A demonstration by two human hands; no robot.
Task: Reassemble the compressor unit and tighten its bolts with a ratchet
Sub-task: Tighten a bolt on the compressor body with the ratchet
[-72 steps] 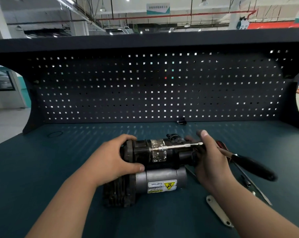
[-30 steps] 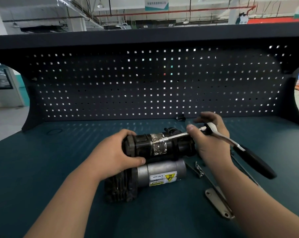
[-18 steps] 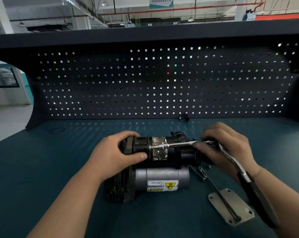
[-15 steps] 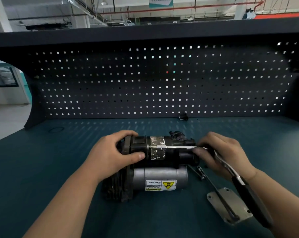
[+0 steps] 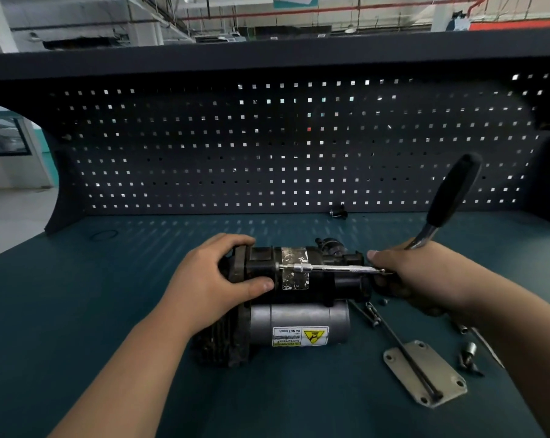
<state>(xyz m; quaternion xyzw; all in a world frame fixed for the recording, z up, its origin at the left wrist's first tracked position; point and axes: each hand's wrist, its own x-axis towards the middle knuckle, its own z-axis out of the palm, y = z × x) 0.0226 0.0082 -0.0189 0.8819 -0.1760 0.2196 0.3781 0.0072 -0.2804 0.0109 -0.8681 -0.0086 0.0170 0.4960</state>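
The compressor unit (image 5: 302,298) lies on its side mid-bench: a black taped upper body over a silver cylinder with a yellow warning label. My left hand (image 5: 216,279) grips its left end, thumb across the front. My right hand (image 5: 415,276) holds the head of the ratchet (image 5: 447,200) at the unit's right end. The ratchet's black handle points up and to the right. A long silver extension bar (image 5: 333,269) runs from the ratchet head leftward along the black body to a socket at the tape.
A grey metal plate (image 5: 425,373) with a long thin bolt (image 5: 403,349) across it lies right of the unit. Small sockets and bits (image 5: 469,358) sit further right. A small black part (image 5: 338,213) rests by the pegboard (image 5: 267,147).
The ratchet handle has swung from pointing down toward me to pointing up and away. My left hand has kept its grip on the unit's left end.
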